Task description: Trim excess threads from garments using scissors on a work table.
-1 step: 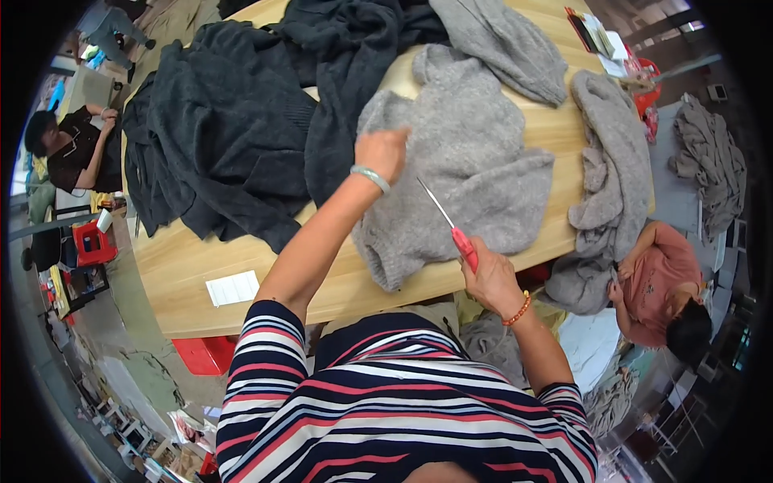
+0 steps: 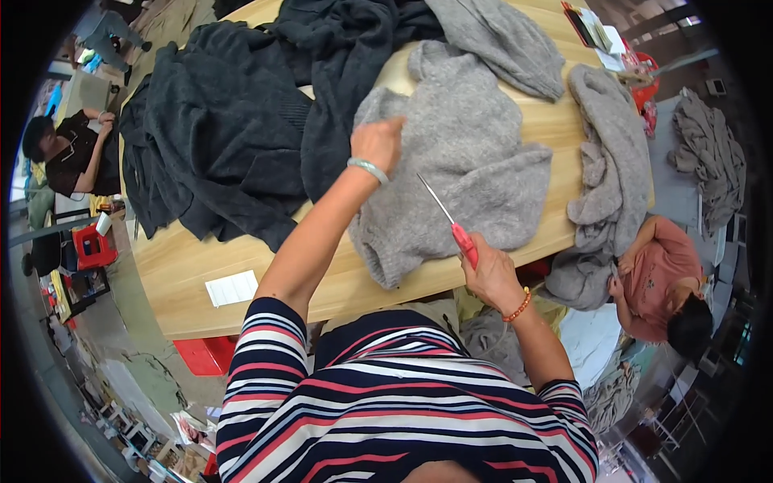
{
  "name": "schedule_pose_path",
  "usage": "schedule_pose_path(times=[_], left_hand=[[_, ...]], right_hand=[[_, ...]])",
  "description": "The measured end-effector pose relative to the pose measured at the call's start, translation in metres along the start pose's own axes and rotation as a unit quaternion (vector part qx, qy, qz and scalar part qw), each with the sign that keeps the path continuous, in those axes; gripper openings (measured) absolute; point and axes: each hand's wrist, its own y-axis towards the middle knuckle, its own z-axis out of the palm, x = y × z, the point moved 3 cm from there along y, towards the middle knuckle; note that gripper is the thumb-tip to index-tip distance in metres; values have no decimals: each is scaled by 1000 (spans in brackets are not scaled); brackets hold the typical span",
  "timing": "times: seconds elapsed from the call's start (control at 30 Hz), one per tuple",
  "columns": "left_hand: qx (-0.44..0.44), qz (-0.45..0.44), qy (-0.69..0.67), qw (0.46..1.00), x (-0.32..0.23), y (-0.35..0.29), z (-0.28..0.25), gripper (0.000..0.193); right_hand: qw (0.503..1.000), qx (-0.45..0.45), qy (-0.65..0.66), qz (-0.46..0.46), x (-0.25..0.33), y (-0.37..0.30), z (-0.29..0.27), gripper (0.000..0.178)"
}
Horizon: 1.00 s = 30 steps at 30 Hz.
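Note:
A grey knitted sweater point(image 2: 467, 121) is spread out in front of me on the wooden table point(image 2: 169, 298). Over its left part is my left hand point(image 2: 377, 146), fingers curled in and the index finger pointing forward; whether cloth is pinched in them is hidden. My right hand point(image 2: 493, 278), by the table's near edge, is closed round a red-handled tool point(image 2: 463, 241). Its long, thin metal end points up and left over the sweater. Dark knitted sweaters point(image 2: 217, 121) lie heaped at the left, close to my left forearm.
More grey knitwear point(image 2: 503, 44) lies at the far right, and another grey garment point(image 2: 608, 153) hangs over the right edge. There a person in pink point(image 2: 664, 278) handles grey cloth. A white paper slip point(image 2: 231, 288) rests near left. Another person in dark clothes point(image 2: 76, 153) sits beyond the left edge.
Very little differs: the whole view has shifted slightly, and my left hand looks less blurred. Both hands keep about the same places over the sweater.

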Motion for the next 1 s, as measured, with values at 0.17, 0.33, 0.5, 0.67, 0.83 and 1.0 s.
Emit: schedule_pose_path(times=[0.17,0.33,0.5,0.67,0.83,1.0], left_hand=[[-24,31,-82,996,-21,31,-39,20],[-211,254,-169,929,-129,6,-186,33],[-140,358,-99,918,-109,-108,-178,51],[53,-12,-68,996,-26,-192,-22,105],[140,-56,-237,960,-4,-169,5,73],[285,-66,-431,853,-90,-113,-116,60]], right_hand=[[999,-21,35,-8,-1,6,-5,24],[994,-73,80,-32,-10,4,-12,29],[985,-122,114,-42,-19,-7,-13,30],[992,-86,85,-35,-41,-12,8,30],[993,-105,55,9,-68,-24,13,28],[981,-50,-80,168,-109,-73,-8,22]])
